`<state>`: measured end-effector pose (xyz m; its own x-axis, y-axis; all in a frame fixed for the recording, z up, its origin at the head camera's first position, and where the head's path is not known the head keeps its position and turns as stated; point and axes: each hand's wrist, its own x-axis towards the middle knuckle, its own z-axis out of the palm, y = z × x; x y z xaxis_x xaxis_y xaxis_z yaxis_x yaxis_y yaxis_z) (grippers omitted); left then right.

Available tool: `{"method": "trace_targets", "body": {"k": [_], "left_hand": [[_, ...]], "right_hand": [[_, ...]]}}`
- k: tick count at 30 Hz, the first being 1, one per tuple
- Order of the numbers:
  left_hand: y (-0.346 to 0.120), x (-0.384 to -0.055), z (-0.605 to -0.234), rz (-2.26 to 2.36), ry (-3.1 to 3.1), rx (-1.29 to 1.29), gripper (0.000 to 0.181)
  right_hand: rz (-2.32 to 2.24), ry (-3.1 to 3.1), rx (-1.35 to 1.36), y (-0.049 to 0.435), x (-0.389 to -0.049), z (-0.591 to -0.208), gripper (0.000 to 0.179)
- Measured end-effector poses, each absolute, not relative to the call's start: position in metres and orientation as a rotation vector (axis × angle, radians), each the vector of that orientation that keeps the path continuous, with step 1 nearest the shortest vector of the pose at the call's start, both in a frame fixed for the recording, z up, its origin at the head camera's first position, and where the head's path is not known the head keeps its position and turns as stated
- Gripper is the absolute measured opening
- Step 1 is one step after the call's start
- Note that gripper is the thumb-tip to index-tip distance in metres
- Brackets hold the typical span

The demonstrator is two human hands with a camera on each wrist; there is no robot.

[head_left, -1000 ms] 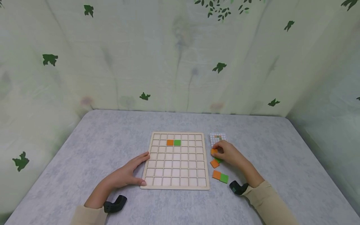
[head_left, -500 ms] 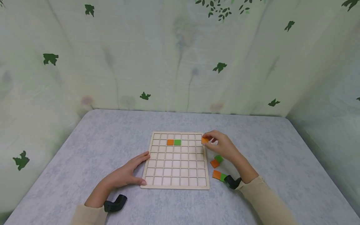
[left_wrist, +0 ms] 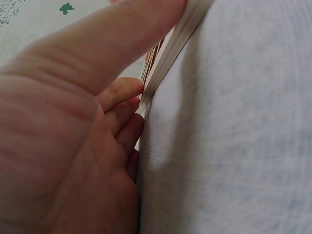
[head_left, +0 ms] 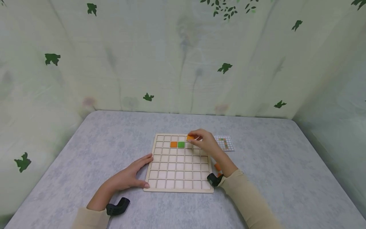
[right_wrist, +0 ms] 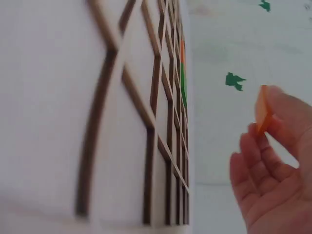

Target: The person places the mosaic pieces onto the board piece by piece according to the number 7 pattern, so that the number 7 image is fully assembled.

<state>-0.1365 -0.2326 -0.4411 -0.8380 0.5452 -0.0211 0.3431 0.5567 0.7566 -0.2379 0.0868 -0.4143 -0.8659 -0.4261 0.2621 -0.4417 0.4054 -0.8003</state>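
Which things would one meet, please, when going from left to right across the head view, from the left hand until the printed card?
Left hand → orange tile on the board → green tile → held orange tile → right hand → printed card.

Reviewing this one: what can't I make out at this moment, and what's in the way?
Loose orange tiles: full outlines and count, head view; the right forearm covers part of that spot.
Grid board: some squares towards its right, head view; behind the right hand.
Pattern card: exact pattern, head view; too small.
Left sleeve: upper part, head view; cut off by bottom edge.
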Motion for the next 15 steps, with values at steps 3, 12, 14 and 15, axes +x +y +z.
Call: {"method": "trace_targets", "body": {"k": [3, 12, 14, 15], "left_hand": [[-0.232, -0.137, -0.440, 1.152, 2.544, 0.737, 0.093], [-0.232, -0.137, -0.442, 1.165, 2.525, 0.728, 0.092], [-0.232, -0.137, -0.442, 1.171, 2.525, 0.732, 0.092], [-0.232, -0.137, -0.442, 1.175, 2.525, 0.734, 0.092]], "right_hand": [[1.488, -2.698, 0.756, 0.083, -0.241, -0.423, 0.027], [1.314, -2.892, 0.699, 0.080, -0.245, -0.439, 0.021], [1.279, -2.892, 0.734, 0.079, -0.246, -0.441, 0.021], [1.273, -2.886, 0.743, 0.079, -0.246, -0.441, 0.020]]}}
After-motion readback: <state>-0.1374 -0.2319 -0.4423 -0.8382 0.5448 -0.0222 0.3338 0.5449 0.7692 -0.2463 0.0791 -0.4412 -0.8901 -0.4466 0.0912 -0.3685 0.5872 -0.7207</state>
